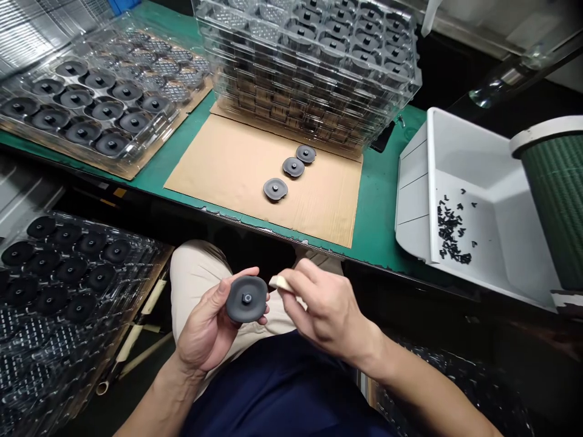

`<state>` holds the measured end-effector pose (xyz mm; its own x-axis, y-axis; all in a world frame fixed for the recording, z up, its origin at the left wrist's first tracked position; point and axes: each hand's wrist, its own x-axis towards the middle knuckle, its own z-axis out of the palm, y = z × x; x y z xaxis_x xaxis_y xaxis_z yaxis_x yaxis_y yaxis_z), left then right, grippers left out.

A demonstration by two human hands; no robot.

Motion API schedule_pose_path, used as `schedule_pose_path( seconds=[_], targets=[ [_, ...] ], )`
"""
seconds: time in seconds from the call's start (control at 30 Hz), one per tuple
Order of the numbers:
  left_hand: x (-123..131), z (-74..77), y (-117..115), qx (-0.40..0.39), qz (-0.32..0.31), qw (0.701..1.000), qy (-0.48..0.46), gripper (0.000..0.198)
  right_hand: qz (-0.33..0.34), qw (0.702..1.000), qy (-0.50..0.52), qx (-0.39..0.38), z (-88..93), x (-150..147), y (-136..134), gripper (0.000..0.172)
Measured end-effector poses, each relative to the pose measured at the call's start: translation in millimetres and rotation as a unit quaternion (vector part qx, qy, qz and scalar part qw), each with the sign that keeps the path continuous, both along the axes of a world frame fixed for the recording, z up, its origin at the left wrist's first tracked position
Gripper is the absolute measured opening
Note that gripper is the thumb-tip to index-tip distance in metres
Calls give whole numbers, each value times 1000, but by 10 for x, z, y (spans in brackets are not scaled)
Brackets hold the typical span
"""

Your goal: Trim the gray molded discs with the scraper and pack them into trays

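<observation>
My left hand [207,325] grips a round black disc-shaped part [241,309] by its edge, its face with a small metal-centred hub turned up toward me. Close to its right, my right hand [323,303] pinches a small cream-coloured piece [281,283], perhaps a cloth or pad; most of it is hidden by the fingers. A small gap separates this piece from the disc. Beyond my hands, three similar black discs, the nearest one [276,189] among them, lie in a slanting row on a cardboard sheet [214,164].
A tall stack of clear plastic trays [314,79] holding black discs stands behind the cardboard. Another disc-filled tray [132,149] is at left on the green table [380,200], more [136,243] below. A grey bin [478,164] with small black scraps and a green cylinder [555,194] are right.
</observation>
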<state>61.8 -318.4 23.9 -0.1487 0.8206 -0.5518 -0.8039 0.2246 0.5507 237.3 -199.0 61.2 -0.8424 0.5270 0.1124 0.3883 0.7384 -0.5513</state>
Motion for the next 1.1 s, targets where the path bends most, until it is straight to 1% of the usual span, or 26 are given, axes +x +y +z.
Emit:
schedule_pose_path(
  seconds=[0.03, 0.1, 0.27, 0.3, 0.4, 0.43, 0.47, 0.53, 0.6, 0.73, 0.8, 0.9, 0.97, 1.03, 1.1],
  targets=[
    [15, 1, 13, 5, -6, 1000, -3, 44, -15, 1000, 14, 4, 10, -2, -1, 17],
    [50, 1, 32, 10, -8, 1000, -8, 42, -13, 999, 34, 8, 30, -14, -17, 18],
    [70, -16, 27, -25, 50, 998, 7, 40, 25, 1000, 10, -8, 41, -33, -106, 21],
    [63, -25, 20, -28, 42, 999, 7, 41, 24, 1000, 5, -5, 38, -33, -114, 22],
    [41, -52, 4, -18, -22, 1000, -5, 47, 15, 999, 7, 32, 32, -45, -95, 24],
    [36, -59, 2, -15, -32, 999, -8, 48, 18, 999, 11, 45, 30, -53, -81, 24],
    [31, -64, 1, -16, -29, 999, -7, 48, 25, 998, 14, 53, 28, -61, -68, 24],
    [27, -75, -1, -28, 2, 1000, -1, 46, 36, 998, 11, 56, 22, -76, -55, 24],
    [33, -90, -4, -36, 14, 999, 1, 44, 29, 998, 3, 55, 16, -88, -59, 24],
    [71, -125, 4, -12, -38, 999, -19, 46, 36, 997, 12, 73, 16, -92, -78, 23],
    [85, -132, 20, -16, -17, 1000, -21, 48, 42, 996, 11, 74, 12, -77, -81, 22],
    [97, -128, 42, -45, 48, 998, -7, 47, 41, 998, -14, 44, -15, -36, -88, 21],
    [110, -133, 46, -50, 64, 997, -2, 46, 42, 998, -26, 25, -34, -17, -89, 20],
    [129, -153, 40, -41, 42, 998, -6, 47, 30, 999, -26, 32, -39, -23, -80, 21],
    [146, -181, 29, -23, 0, 1000, -21, 47, 29, 998, -14, 53, -28, -53, -62, 21]
  ],
)
